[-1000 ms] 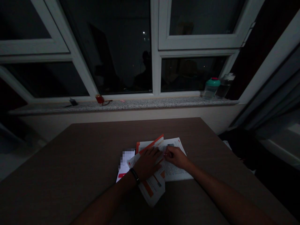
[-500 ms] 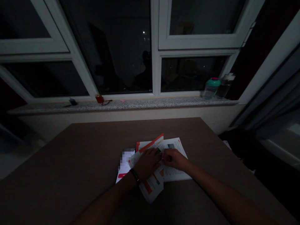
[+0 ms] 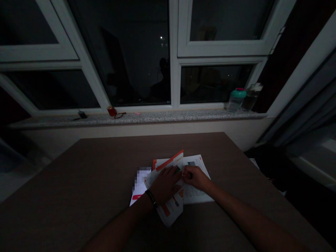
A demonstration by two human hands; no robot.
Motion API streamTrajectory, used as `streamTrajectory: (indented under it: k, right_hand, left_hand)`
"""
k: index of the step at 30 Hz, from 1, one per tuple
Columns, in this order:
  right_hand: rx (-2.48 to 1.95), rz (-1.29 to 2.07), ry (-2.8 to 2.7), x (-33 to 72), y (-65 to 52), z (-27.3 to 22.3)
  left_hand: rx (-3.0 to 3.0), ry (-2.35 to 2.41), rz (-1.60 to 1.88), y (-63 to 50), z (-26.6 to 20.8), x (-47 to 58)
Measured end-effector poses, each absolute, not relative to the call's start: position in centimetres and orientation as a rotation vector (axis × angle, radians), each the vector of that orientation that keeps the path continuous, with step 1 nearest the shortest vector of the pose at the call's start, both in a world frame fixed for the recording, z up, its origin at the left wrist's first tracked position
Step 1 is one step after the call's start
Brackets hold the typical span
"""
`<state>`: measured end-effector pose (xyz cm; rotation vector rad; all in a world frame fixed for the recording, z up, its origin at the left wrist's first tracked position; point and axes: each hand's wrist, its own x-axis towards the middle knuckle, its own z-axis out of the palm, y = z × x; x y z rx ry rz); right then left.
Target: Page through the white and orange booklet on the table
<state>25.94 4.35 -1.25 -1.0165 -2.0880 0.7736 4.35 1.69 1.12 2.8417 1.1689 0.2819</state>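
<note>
Folded paper (image 3: 172, 212) looks light, tearable, best pinched by an edge; left hand (image 3: 165, 183) rests on it, grip spread; right hand (image 3: 197, 178) curled, hold unclear.

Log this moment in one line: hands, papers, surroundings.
left hand: spread on folded printed page | right hand: curled at page's edge | beneath page: printed paper | beside: lit phone | windowsill: teal-lidded bottle

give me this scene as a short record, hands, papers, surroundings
left hand: palm down on a folded printed page
right hand: curled at that page's right edge, grip unclear
under the page: another printed sheet
left of the page: lit phone
surface: brown table
windowsill, right end: green-lidded bottle, white-topped bottle
light: dim
</note>
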Motion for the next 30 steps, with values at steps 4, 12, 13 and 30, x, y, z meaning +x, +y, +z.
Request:
streamTrajectory:
  k: [4, 12, 13, 30]
  right_hand:
    - [-0.884, 0.852, -2.187, 26.1, 4.0, -1.3]
    - [-1.081, 0.615, -2.061, 25.9, 4.1, -1.2]
    - [-1.094, 0.621, -2.052, 25.9, 4.2, -1.2]
    - [-1.115, 0.686, -1.979, 25.8, 4.4, -1.3]
  left_hand:
    - [2.828, 1.165, 0.266, 1.8, 0.9, 4.3]
    - [2.798, 1.205, 0.265, 1.8, 0.5, 4.2]
    - [2.793, 1.212, 0.254, 1.7, 0.6, 4.2]
    - [2.780, 1.216, 0.291, 1.4, 1.8, 4.6]
